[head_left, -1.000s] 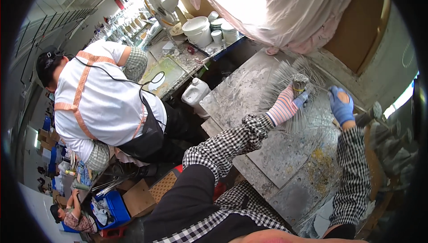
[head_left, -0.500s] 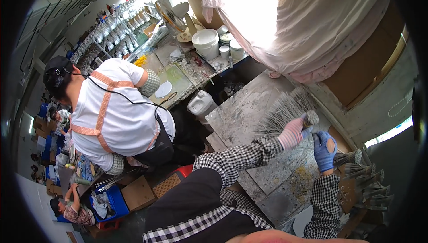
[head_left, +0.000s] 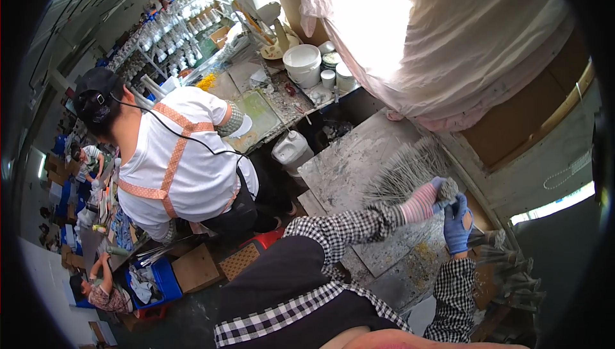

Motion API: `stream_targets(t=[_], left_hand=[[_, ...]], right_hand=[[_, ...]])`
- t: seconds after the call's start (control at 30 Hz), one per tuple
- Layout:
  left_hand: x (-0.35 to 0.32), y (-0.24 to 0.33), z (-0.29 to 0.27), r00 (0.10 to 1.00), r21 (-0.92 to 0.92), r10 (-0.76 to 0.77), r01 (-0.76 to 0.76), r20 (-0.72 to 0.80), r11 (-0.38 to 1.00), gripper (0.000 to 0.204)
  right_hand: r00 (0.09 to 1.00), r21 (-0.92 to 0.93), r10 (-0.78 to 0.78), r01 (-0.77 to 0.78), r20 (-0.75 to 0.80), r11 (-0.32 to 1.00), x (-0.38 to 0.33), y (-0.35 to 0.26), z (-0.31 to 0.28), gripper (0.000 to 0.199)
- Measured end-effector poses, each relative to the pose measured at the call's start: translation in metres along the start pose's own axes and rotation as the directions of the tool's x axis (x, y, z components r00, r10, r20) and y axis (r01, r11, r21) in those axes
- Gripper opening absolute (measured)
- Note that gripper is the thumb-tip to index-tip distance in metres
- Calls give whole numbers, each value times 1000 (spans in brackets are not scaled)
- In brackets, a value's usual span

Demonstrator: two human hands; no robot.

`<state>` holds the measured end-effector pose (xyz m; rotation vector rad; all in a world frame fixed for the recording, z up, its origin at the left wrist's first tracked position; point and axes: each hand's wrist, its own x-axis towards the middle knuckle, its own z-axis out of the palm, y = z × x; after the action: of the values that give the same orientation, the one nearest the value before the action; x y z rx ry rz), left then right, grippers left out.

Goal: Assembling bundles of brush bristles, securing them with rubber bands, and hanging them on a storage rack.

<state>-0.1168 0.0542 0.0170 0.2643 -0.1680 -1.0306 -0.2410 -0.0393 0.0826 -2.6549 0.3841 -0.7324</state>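
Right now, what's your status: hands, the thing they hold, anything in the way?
Left hand and right hand, both gloved, close on a grey bristly bundle. Bundle fans over the spattered worktable. Co-worker stands apart, left.

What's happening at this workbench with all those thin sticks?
A person in a checked shirt works with both gloved hands over a grey, paint-spattered bench. The left hand, in a pink striped glove, and the right hand, in a blue glove, are closed together on a small greyish piece at the base of a fanned bundle of thin grey rods lying on the bench. To the left, a co-worker in a white shirt bends over a neighbouring bench holding white tubs.
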Motion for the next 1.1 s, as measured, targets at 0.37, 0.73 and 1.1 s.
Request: stream_targets(t=[0.37,0.73,1.1], left_hand=[[-8,57,63,854,702,5,-425,521,-572,56],[77,50,49,899,805,-437,-280,29,-523,58],[113,13,55,926,681,-364,-330,100,-654,48]], right_hand=[[984,186,66,-97,163,978,38,-4,-25,73],[979,-24,201,-201,22,979,15,15,-25,69],[804,372,571,-485,-166,791,-133,21,-102,35]])
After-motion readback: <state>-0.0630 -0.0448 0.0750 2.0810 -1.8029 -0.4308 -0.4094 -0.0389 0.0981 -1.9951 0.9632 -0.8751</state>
